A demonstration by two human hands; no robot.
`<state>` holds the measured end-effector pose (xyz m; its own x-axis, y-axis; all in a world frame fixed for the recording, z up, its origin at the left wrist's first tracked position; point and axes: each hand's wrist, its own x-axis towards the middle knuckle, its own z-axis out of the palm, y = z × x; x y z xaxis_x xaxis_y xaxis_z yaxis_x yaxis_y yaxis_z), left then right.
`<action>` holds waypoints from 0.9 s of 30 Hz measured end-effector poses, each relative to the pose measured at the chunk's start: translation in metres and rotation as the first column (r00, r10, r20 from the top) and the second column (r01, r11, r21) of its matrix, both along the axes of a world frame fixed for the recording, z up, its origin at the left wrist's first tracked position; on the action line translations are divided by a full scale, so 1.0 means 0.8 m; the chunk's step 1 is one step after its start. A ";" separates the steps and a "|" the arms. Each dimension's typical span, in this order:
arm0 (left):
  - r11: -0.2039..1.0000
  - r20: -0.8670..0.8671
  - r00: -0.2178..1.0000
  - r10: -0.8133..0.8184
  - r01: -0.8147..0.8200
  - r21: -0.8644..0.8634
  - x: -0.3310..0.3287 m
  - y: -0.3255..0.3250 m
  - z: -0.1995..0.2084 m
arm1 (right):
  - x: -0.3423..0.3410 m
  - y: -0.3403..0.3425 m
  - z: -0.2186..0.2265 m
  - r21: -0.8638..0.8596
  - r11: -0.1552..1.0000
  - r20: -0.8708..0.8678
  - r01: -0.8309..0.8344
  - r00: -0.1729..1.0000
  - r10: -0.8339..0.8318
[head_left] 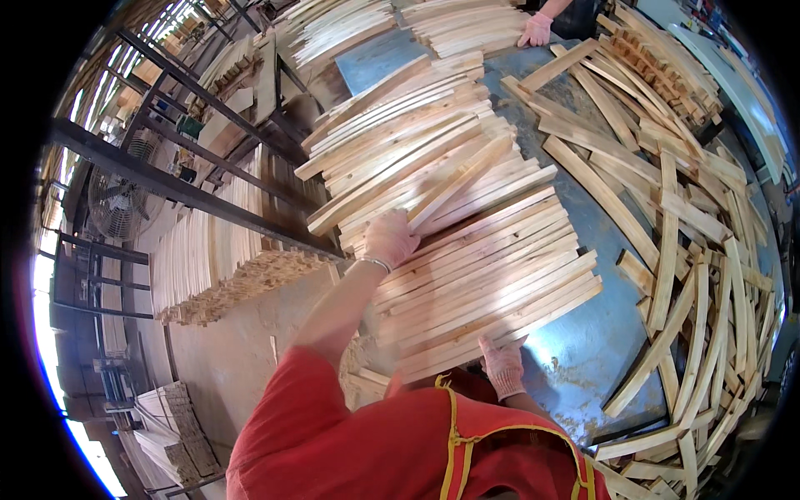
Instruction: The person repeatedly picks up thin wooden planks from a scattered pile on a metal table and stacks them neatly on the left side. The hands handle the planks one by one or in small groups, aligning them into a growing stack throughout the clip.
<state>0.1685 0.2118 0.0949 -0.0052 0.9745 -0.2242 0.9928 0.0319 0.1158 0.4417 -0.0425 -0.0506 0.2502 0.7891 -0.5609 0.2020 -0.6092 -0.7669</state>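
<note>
Rows of pale wooden strips [500, 279] lie side by side on a blue-grey metal table in front of me. My left hand [390, 239], gloved and with a band at the wrist, is closed on the near end of one wooden strip [461, 182]. That strip lies slantwise across the others, its far end pointing away to the right. My right hand [502, 367], also gloved, is at the near edge of the row. Its thumb and fingers are apart, against or close beside the nearest strip; exact contact is hard to tell.
Loose strips [667, 250] are heaped crosswise along the table's right side. A dark metal frame [192, 196] rises at left, beside stacked strips [217, 258] and a fan [117, 200]. Another person's gloved hand [536, 30] rests near more strips at the far end.
</note>
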 end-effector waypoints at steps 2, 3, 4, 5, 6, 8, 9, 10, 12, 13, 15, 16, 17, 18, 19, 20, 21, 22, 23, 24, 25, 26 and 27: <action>0.999 0.007 1.000 0.025 -0.025 0.042 -0.008 0.003 -0.021 | 0.002 -0.005 -0.025 0.087 0.996 0.062 0.006 0.998 -0.011; 1.000 0.019 0.999 0.027 -0.026 -0.009 -0.006 0.009 -0.013 | 0.002 -0.007 -0.021 0.079 0.997 0.095 0.005 0.995 -0.013; 0.998 0.028 0.999 0.028 -0.026 -0.059 -0.003 0.016 -0.004 | 0.003 -0.004 -0.018 0.052 0.999 0.072 0.007 0.997 -0.011; 0.993 0.038 0.999 0.037 -0.033 -0.110 -0.005 0.020 0.003 | 0.004 0.001 -0.009 0.025 1.000 0.048 0.002 0.999 -0.003; 0.989 0.058 0.998 0.033 -0.024 -0.144 -0.011 0.028 0.002 | 0.006 0.008 0.020 -0.021 1.000 -0.030 -0.004 1.000 0.003; 0.996 0.127 0.992 0.018 -0.007 -0.090 -0.024 0.029 0.002 | 0.000 0.015 0.043 -0.056 0.998 0.063 -0.017 0.998 0.020; 0.998 0.159 0.987 0.026 -0.016 -0.064 -0.038 0.030 0.005 | -0.004 0.017 0.053 -0.073 0.997 0.104 -0.036 0.994 0.043; 0.997 0.227 0.974 0.008 0.010 -0.076 -0.027 0.037 0.061 | -0.004 0.018 0.057 -0.088 0.996 0.124 0.014 0.992 -0.003; 0.999 0.264 0.964 0.028 -0.016 -0.048 -0.057 0.062 0.089 | -0.014 0.022 0.079 -0.071 0.994 0.083 0.083 0.994 -0.077; 0.999 0.285 0.958 0.027 -0.019 -0.034 -0.072 0.084 0.101 | -0.020 0.026 0.089 -0.063 0.990 0.058 0.125 0.991 -0.121; 0.996 0.252 0.964 0.090 -0.092 -0.003 -0.090 0.126 0.151 | -0.028 0.025 0.099 -0.052 0.974 0.001 0.220 0.976 -0.220; 0.995 0.292 0.954 0.067 -0.087 0.055 -0.116 0.146 0.153 | -0.017 0.008 0.055 0.080 0.977 -0.007 0.200 0.980 -0.200; 0.990 0.333 0.942 0.044 -0.086 0.112 -0.149 0.166 0.146 | -0.019 0.010 0.057 -0.012 0.981 -0.011 0.192 0.981 -0.192; 0.976 0.227 0.974 0.028 -0.075 0.202 -0.178 0.188 0.138 | -0.019 0.015 0.071 -0.102 0.977 -0.011 0.185 0.982 -0.187; 0.955 0.120 0.993 0.013 -0.048 0.292 -0.201 0.211 0.131 | -0.022 0.023 0.088 -0.187 0.965 -0.009 0.186 0.982 -0.191; 0.961 0.112 0.993 0.048 -0.076 0.267 -0.214 0.233 0.132 | -0.031 0.030 0.107 -0.186 0.961 -0.021 0.204 0.977 -0.212; 0.964 0.096 0.992 0.087 -0.108 0.244 -0.219 0.247 0.141 | -0.027 0.024 0.091 -0.128 0.971 -0.008 0.200 0.979 -0.202; 0.966 0.104 0.990 0.097 -0.119 0.229 -0.216 0.256 0.146 | -0.017 0.013 0.061 -0.071 0.979 0.007 0.192 0.981 -0.192; 0.968 0.113 0.988 0.106 -0.128 0.217 -0.212 0.266 0.151 | -0.019 0.014 0.061 -0.044 0.980 0.022 0.192 0.981 -0.191; 0.969 0.122 0.986 0.115 -0.139 0.204 -0.207 0.274 0.150 | -0.021 0.014 0.060 -0.020 0.981 0.038 0.191 0.981 -0.190; 0.971 0.120 0.990 0.076 -0.101 0.216 -0.203 0.283 0.140 | -0.020 0.014 0.061 -0.032 0.980 0.052 0.195 0.980 -0.193; 0.970 0.117 0.992 0.048 -0.074 0.230 -0.204 0.287 0.124 | -0.021 0.019 0.069 -0.042 0.981 0.066 0.189 0.980 -0.186; 0.968 0.112 0.994 0.018 -0.045 0.247 -0.205 0.292 0.110 | -0.021 0.018 0.070 -0.062 0.979 0.050 0.193 0.980 -0.190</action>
<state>0.0049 0.4452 0.1831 -0.0256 0.9994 0.0245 0.9729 0.0193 0.2303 0.4247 -0.0279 0.0053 0.4188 0.6859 -0.5952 0.1093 -0.6887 -0.7168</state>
